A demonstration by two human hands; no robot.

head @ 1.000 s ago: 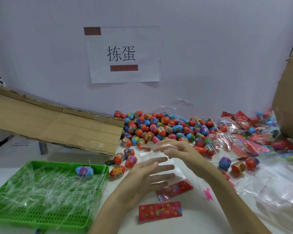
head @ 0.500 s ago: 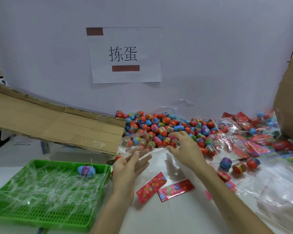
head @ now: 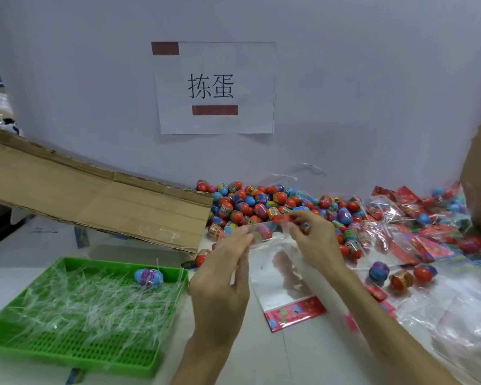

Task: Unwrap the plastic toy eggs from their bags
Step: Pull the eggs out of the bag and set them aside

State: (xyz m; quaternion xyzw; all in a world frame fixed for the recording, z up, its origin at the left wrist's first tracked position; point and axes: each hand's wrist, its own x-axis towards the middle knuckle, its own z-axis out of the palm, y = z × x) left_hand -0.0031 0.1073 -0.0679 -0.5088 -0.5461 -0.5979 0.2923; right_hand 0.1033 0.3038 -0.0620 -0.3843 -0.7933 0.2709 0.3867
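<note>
In the head view, the left hand point(head: 220, 279) and the right hand point(head: 314, 240) both pinch the upper edge of a clear plastic bag with a red printed band point(head: 283, 273). Each hand has its thumb against its fingertips, and the two pinches are near each other. The bag hangs down from the grip, and its red band seems to rest on the white table point(head: 256, 365) below. Between the two pinches a pink and green shape shows through the film. I cannot tell if it is an egg inside the bag or one from behind.

Just beyond the grip lies a pile of small red, blue and purple plastic toy eggs point(head: 261, 204). Left of the grip and lower stands a green perforated plastic tray point(head: 67, 354) full of thin clear strips, with one blue and purple egg point(head: 149, 276) on them. Right of the grip are unopened red-topped bags point(head: 417, 237) and three loose eggs point(head: 400, 279).

I judge that the edge is about to be pulled open. The film is thin and smooth, so an uneven pull may tear it crooked, or it may slip out of one pinch. If an egg is inside, it may drop from the opened end and roll away on the table. A torn strip may also cling to the fingers and not fall into the tray.
</note>
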